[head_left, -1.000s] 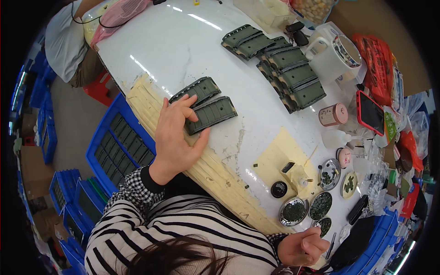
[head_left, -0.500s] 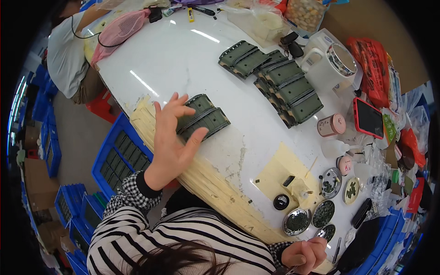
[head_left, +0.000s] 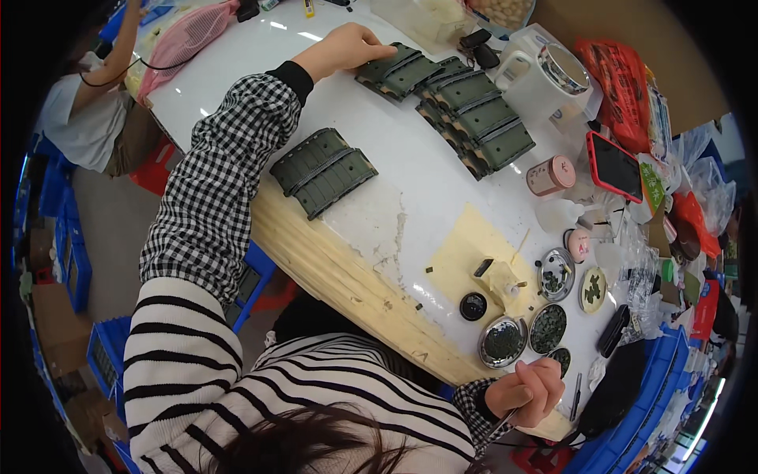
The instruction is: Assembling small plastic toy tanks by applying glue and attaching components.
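My left hand (head_left: 341,52) is stretched far out over the table, its fingers pinching the left edge of a dark green, ridged camouflage plastic casing (head_left: 401,73). Against that casing lies a cluster of similar green casings (head_left: 482,114), partly stacked. Nearer to me, below my left sleeve, another ridged green casing (head_left: 324,170) rests by itself on the white tabletop. At the lower right, my right hand (head_left: 527,391) is closed, with a thin metal tool (head_left: 499,427) sticking out below it; the tool's tip is hard to make out. Small dishes of dark green bits (head_left: 504,342) stand just beyond that hand.
Yellowish tape (head_left: 332,272) covers the table's near edge. On the right are a white mug (head_left: 529,79), a red-cased phone (head_left: 614,167), a pink jar (head_left: 550,175) and a black round cap (head_left: 473,306). Another person (head_left: 87,114) sits at the far left.
My left hand has moved away from the lone casing, up and right to the far casings, and closed on one's edge. My right hand stays near the dishes. The whole view has shifted slightly.
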Demonstrator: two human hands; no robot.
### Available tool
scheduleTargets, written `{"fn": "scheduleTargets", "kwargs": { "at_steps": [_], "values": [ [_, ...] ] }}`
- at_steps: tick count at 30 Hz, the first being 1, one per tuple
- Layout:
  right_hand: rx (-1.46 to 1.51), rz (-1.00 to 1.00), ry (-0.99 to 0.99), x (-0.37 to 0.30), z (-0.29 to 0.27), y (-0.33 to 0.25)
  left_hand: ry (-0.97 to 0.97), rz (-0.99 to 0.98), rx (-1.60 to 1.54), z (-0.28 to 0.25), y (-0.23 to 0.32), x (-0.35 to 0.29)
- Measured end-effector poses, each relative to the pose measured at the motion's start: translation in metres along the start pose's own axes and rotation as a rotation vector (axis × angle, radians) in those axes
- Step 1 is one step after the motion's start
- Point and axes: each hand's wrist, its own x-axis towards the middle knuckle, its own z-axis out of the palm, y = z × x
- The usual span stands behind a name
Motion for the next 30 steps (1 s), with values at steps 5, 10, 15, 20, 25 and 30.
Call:
{"fn": "scheduleTargets", "kwargs": {
  "at_steps": [5,10,15,20,25,30],
  "values": [
    [-0.018,0.033,0.017,0.000,0.001,-0.003,-0.070,-0.077,-0.123,0.001,-0.008,0.003],
    [-0.030,0.126,0.038,0.002,0.004,-0.006,-0.039,-0.052,-0.167,-0.008,0.000,0.003],
    [-0.038,0.180,0.005,0.006,0.007,-0.007,-0.032,-0.102,-0.698,-0.028,-0.005,-0.024],
    [-0.054,0.196,0.024,0.007,0.006,-0.007,-0.228,-0.042,-1.090,-0.043,0.029,-0.110],
    [-0.024,0.148,0.068,0.009,0.002,-0.014,-0.322,-0.094,-1.347,-0.027,0.066,-0.196],
    [-0.035,0.134,0.052,0.012,-0.005,-0.028,-0.377,-0.174,-1.482,0.000,0.089,-0.238]
  ]
}}
